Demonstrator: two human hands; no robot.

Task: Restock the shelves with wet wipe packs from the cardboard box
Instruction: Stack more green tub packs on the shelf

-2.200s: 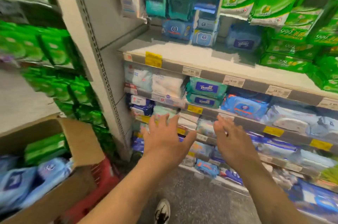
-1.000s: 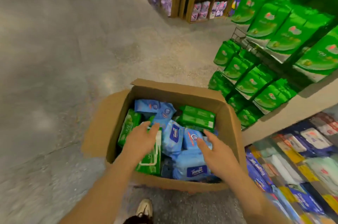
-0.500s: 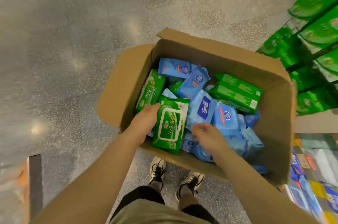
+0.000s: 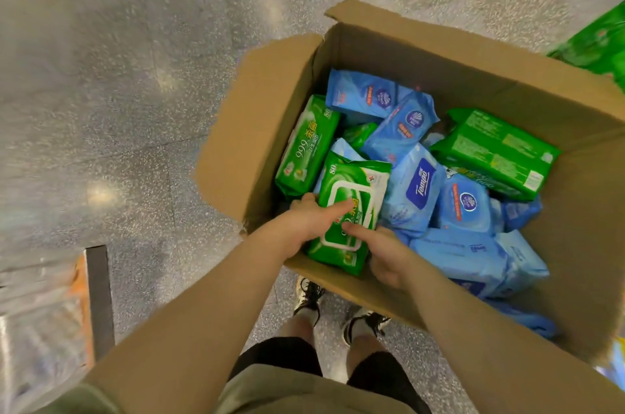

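Gripped from both sides: green 999 wet wipe pack, white flip-lid label facing up, at about 7 o'clock inside the cardboard box. Left hand wrapped round the pack's left edge, thumb laid across the label, fingertips tucked behind and out of sight. Right hand pinching the lower right corner, thumb on top, remaining fingers curled underneath. Pack tilted, bottom end leaning over the near wall of the box, top end resting against a second green 999 pack at 9 o'clock and a blue Tempo pack just to the right, at the centre. Farther out, pale blue packs with round purple logos toward 12 o'clock, a green multi-pack turned printed back up at 2 o'clock, more blue packs heaped at 5 o'clock. Box standing open on a speckled grey floor, flaps folded outward; green stock at the far right edge, shelves themselves not clearly in view. Step in hand, as a judgement: picking one pack out of the box, well short of a finished restock given how full the box looks. Next move likely to call for lifting the pack clear of its neighbours without dragging them along, then turning right toward the shelf and finding the matching green row.
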